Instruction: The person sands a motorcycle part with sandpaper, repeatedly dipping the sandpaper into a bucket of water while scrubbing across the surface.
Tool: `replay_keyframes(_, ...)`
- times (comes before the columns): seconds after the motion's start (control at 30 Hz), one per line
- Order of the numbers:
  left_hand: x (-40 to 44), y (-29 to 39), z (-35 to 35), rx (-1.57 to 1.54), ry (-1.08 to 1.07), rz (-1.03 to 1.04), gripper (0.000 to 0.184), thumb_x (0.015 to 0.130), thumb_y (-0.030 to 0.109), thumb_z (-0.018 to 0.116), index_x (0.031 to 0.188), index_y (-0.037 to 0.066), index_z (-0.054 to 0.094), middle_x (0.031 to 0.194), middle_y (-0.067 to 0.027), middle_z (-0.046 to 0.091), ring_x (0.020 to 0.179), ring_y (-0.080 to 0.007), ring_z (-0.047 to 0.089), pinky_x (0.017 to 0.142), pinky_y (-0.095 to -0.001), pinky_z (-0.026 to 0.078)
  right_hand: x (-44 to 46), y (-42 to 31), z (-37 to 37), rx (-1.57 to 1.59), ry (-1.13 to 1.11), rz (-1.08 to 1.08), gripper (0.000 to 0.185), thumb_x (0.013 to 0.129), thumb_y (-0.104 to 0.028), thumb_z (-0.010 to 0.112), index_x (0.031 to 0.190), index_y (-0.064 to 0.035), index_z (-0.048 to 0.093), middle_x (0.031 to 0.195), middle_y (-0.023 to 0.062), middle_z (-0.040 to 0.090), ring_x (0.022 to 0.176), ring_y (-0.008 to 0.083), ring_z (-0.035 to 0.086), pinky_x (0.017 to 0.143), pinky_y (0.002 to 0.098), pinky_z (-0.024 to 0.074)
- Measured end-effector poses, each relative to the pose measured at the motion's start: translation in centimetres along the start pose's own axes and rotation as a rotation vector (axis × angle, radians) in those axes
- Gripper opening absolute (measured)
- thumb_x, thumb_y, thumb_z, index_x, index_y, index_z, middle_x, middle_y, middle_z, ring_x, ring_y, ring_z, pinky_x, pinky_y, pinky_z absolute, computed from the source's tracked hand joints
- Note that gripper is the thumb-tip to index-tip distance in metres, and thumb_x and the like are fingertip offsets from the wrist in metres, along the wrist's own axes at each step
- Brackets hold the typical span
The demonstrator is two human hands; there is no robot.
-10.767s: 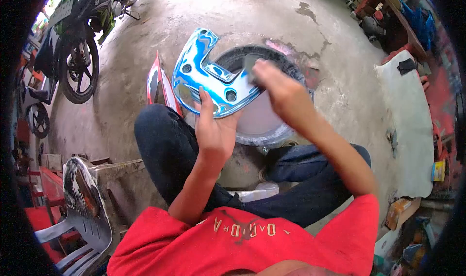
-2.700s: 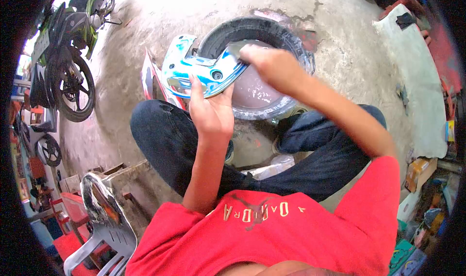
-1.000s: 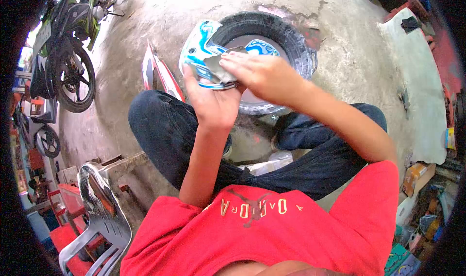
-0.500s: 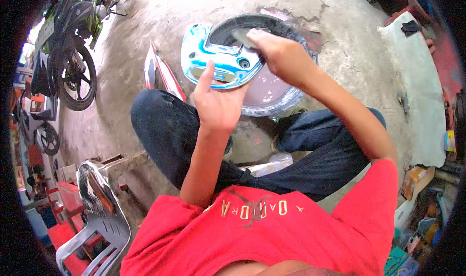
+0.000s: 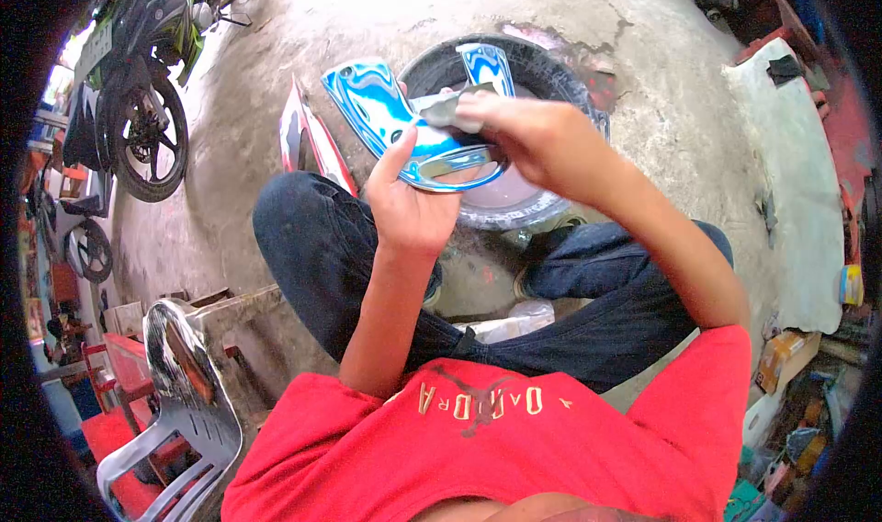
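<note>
My left hand (image 5: pixel 411 200) grips a glossy blue-and-white motorcycle cover panel (image 5: pixel 367 104) from below, its thumb resting on the face. The panel has an oval opening near its lower end and is tilted over a round black basin (image 5: pixel 542 67) of murky water. In my right hand (image 5: pixel 551 145) is a thin grey sheet that looks like sandpaper (image 5: pixel 448 110), held against the middle of the panel. Those fingers cover part of the panel and of the sheet.
A red-and-white panel (image 5: pixel 322 150) lies on the concrete floor left of the basin. Further left stand a motorcycle (image 5: pixel 142 127) and a grey plastic chair (image 5: pixel 188 384). To the right are a long pale sheet (image 5: pixel 799 200) and a cardboard box (image 5: pixel 785 357). My bent legs flank the basin.
The panel has been turned and tilted, so its long arm points up-left and a second arm shows above the basin. My right hand has moved slightly down with the grey sheet.
</note>
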State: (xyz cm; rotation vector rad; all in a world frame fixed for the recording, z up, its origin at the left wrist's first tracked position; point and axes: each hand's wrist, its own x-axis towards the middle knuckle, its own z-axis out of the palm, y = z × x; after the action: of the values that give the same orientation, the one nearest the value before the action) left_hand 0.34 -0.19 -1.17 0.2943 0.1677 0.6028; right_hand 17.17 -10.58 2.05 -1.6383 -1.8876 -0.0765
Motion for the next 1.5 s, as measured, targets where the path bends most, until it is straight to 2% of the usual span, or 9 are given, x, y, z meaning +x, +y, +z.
replay_keyframes(0.1,-0.4,-0.4,0.9,0.072,0.044,0.027,0.041,0.104,0.018,0.045,0.145,0.018,0.043,0.142,-0.0160,0.054,0.132,-0.0335,0.052,0.107,-0.0574,0.043,0.9,2.1,-0.4,0.041,-0.126,0.437,0.035,0.088,-0.012,0.058,0.122,-0.0057,0.064,0.124,0.0191,0.066,0.114,0.0342,0.065,0.093,0.0412,0.0546)
replay_keyframes(0.3,0.0,-0.7,-0.3,0.085,0.064,0.096,0.038,0.107,0.027,0.043,0.145,0.021,0.043,0.141,-0.0135,0.054,0.131,-0.0321,0.052,0.108,-0.0572,0.041,-0.4,-0.8,2.5,-0.049,0.046,-0.040,0.050,0.082,-0.001,0.063,0.132,-0.0060,0.060,0.130,0.0187,0.064,0.120,0.0329,0.063,0.101,0.0405,0.0520)
replay_keyframes(0.4,-0.3,-0.8,0.7,0.094,0.116,0.062,0.038,0.108,0.033,0.041,0.145,0.021,0.043,0.142,-0.0108,0.053,0.131,-0.0312,0.053,0.107,-0.0560,0.043,1.7,1.5,0.5,-0.032,-0.208,0.481,0.041,0.089,-0.008,0.056,0.129,-0.0020,0.060,0.130,0.0220,0.063,0.117,0.0336,0.064,0.095,0.0416,0.0547)
replay_keyframes(0.57,0.1,-0.4,-0.2,0.159,0.064,0.198,0.037,0.109,0.032,0.040,0.143,0.019,0.044,0.141,-0.0134,0.054,0.130,-0.0321,0.053,0.108,-0.0576,0.043,-0.4,-3.3,3.3,-0.142,0.078,-0.041,0.039,0.090,-0.007,0.053,0.127,-0.0022,0.061,0.132,0.0208,0.062,0.120,0.0295,0.064,0.099,0.0407,0.0531)
replay_keyframes(0.77,-0.6,-0.3,0.8,0.117,0.051,0.151,0.036,0.109,0.031,0.039,0.142,0.018,0.046,0.141,-0.0154,0.053,0.130,-0.0320,0.053,0.107,-0.0588,0.043,1.0,0.6,1.3,0.041,-0.120,0.439,0.036,0.088,-0.008,0.055,0.123,-0.0018,0.063,0.128,0.0208,0.064,0.115,0.0343,0.065,0.093,0.0434,0.0549)
replay_keyframes(0.9,0.3,-0.1,-0.1,0.183,0.043,0.270,0.037,0.109,0.033,0.039,0.143,0.019,0.045,0.143,-0.0166,0.052,0.132,-0.0344,0.051,0.107,-0.0609,0.042,-0.4,-3.3,2.5,-0.041,0.041,-0.024,0.039,0.090,-0.006,0.053,0.128,0.0005,0.060,0.133,0.0223,0.061,0.122,0.0315,0.062,0.102,0.0409,0.0507)
replay_keyframes(1.03,-1.0,0.1,1.8,0.114,0.105,0.145,0.038,0.109,0.032,0.038,0.144,0.018,0.043,0.142,-0.0166,0.053,0.131,-0.0330,0.052,0.110,-0.0557,0.041,1.2,-0.4,0.5,0.073,-0.041,0.316,0.038,0.089,-0.002,0.060,0.127,-0.0007,0.061,0.127,0.0226,0.064,0.119,0.0357,0.062,0.100,0.0405,0.0522)
replay_keyframes(1.23,-0.4,0.7,0.8,0.105,0.106,0.221,0.038,0.107,0.027,0.042,0.143,0.014,0.045,0.138,-0.0191,0.056,0.130,-0.0339,0.053,0.105,-0.0572,0.045,-0.1,-4.6,2.1,-0.041,0.058,-0.070,0.039,0.090,-0.006,0.053,0.128,0.0012,0.060,0.130,0.0195,0.064,0.123,0.0309,0.061,0.100,0.0407,0.0516)
replay_keyframes(1.5,-0.9,1.6,1.8,0.117,0.091,0.114,0.039,0.103,0.023,0.049,0.139,0.009,0.049,0.141,-0.0219,0.054,0.129,-0.0376,0.054,0.104,-0.0607,0.043,-0.1,-1.9,1.3,-0.050,0.078,0.085,0.047,0.084,0.001,0.063,0.130,-0.0058,0.061,0.132,0.0203,0.062,0.122,0.0327,0.062,0.102,0.0397,0.0514)
